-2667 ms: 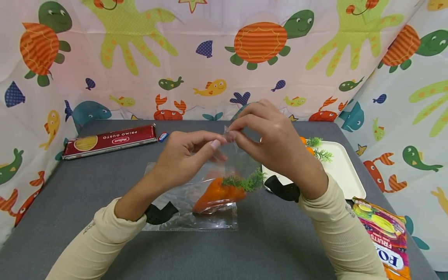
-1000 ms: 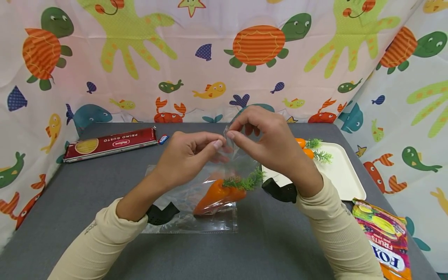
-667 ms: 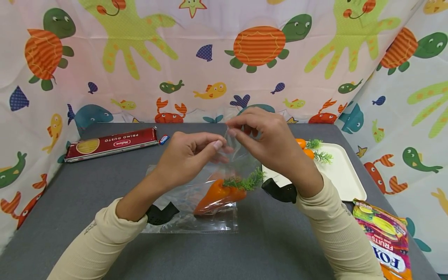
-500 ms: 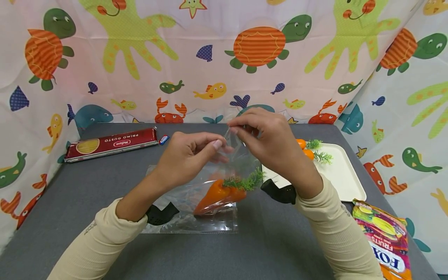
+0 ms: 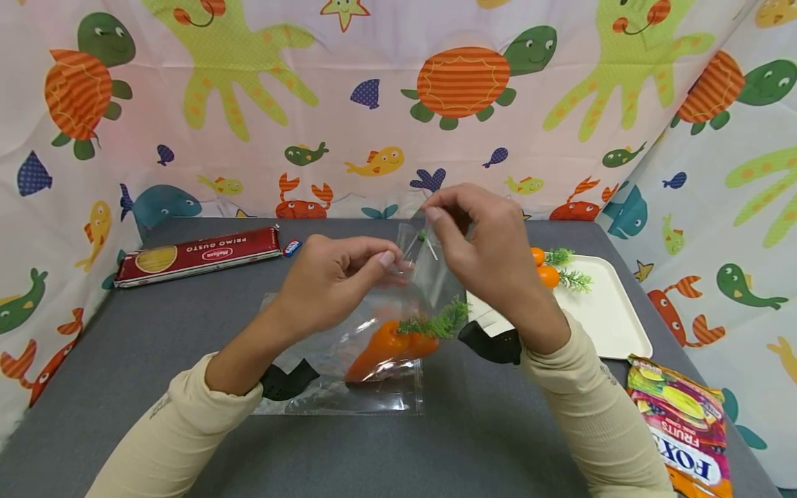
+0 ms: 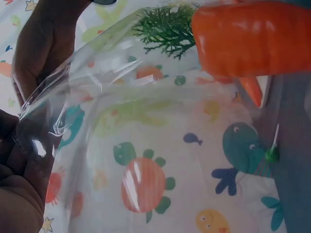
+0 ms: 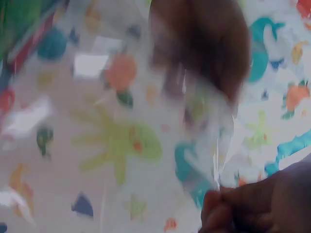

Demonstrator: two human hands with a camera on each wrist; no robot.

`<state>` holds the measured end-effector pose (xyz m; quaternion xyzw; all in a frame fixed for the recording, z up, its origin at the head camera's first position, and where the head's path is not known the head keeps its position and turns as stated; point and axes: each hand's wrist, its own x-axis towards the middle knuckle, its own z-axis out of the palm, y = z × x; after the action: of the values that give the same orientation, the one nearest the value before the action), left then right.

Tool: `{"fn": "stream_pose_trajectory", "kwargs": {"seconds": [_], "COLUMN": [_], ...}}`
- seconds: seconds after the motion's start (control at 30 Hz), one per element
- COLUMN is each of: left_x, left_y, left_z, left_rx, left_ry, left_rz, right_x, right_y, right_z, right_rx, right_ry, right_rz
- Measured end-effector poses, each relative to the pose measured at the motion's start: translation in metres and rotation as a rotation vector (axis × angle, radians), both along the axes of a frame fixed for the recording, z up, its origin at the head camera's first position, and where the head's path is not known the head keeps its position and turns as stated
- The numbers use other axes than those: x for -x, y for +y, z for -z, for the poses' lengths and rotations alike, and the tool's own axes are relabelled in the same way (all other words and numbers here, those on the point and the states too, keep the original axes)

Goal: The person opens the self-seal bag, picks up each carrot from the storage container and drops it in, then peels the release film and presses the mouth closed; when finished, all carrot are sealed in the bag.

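A clear plastic bag point(image 5: 349, 373) lies on the grey table point(image 5: 156, 325) with an orange toy carrot point(image 5: 386, 346) with green leaves inside it. My left hand point(image 5: 336, 283) pinches one side of the bag's raised mouth point(image 5: 414, 266). My right hand point(image 5: 479, 242) pinches the other side and holds it higher, so the mouth is spread apart. In the left wrist view the carrot point(image 6: 248, 39) and its green top point(image 6: 165, 29) show through the clear film point(image 6: 97, 97). The right wrist view is blurred; my fingertips point(image 7: 218, 208) hold the bag's edge.
A white tray point(image 5: 604, 311) at right holds two more toy carrots point(image 5: 548, 270). A red pasta packet point(image 5: 196, 252) lies at the back left, with a small blue item point(image 5: 290, 246) beside it. A bright candy bag point(image 5: 685, 429) sits at the front right. Patterned cloth walls surround the table.
My right hand has lifted and drawn slightly right, pulling its side of the bag's mouth away from my left hand. The left hand and carrot have stayed put.
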<state>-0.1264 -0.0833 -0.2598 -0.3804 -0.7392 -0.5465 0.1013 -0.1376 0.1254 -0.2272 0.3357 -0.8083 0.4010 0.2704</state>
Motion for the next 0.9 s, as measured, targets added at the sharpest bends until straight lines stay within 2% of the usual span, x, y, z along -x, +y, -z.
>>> {"fn": "stream_pose_trajectory", "kwargs": {"seconds": [0.17,0.37,0.7,0.9], "left_x": [-0.001,-0.002,-0.003,-0.002], "left_y": [-0.001,-0.002,-0.001,-0.002], "left_z": [-0.001,-0.001,-0.002,-0.001], "left_rx": [-0.035,-0.015,-0.038,-0.054], "left_ry": [-0.008,-0.054,-0.047,-0.042], "left_rz": [-0.029,-0.069,-0.075,-0.082], "right_x": [0.003,0.004,0.007,0.015], "right_y": [0.006,0.006,0.009,0.016], "right_z": [0.0,0.001,0.005,0.009], "right_rx": [0.07,0.11,0.229,0.343], "right_ry": [-0.082,-0.095,-0.117,-0.204], "right_rz": [-0.017,-0.034,-0.063,-0.095]}}
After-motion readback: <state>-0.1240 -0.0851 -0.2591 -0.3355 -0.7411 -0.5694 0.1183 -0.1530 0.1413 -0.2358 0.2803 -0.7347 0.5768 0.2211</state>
